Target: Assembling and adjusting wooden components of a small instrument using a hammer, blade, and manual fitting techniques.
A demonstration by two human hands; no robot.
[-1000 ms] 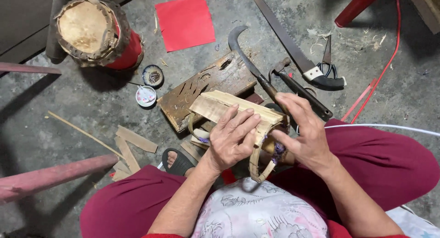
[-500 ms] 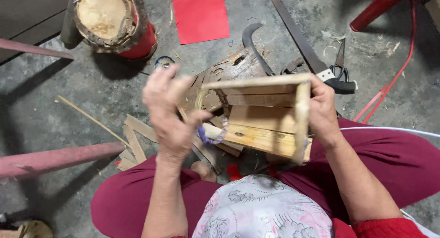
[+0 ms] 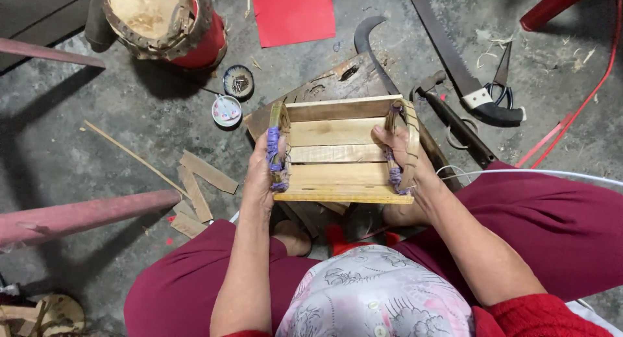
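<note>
While I look down from the head view, these lines run from largest to smallest.
Floor: I see grey concrete floor [image 3: 130, 129] under everything, with wood offcuts [image 3: 198, 191] lying on it.
Stump: a wooden stump [image 3: 156, 16] on a red base stands at the far left.
Slatted frame: I see the small wooden slatted frame [image 3: 341, 152] held flat and level above the lap, over a dark carved plank [image 3: 334, 84], with a looped strap bound in purple cord at each end.
Saw: a hand saw [image 3: 454, 58] lies far right, scissors [image 3: 501, 77] just beside its handle.
Left hand: my left hand [image 3: 263, 175] has its grip clamped on the frame's left end, thumb on the purple binding.
Right hand: my right hand [image 3: 405, 158] has its grip closed on the frame's right end, fingers around that strap.
Dishes: two small round dishes [image 3: 232, 97] sit near the frame's far left corner.
</note>
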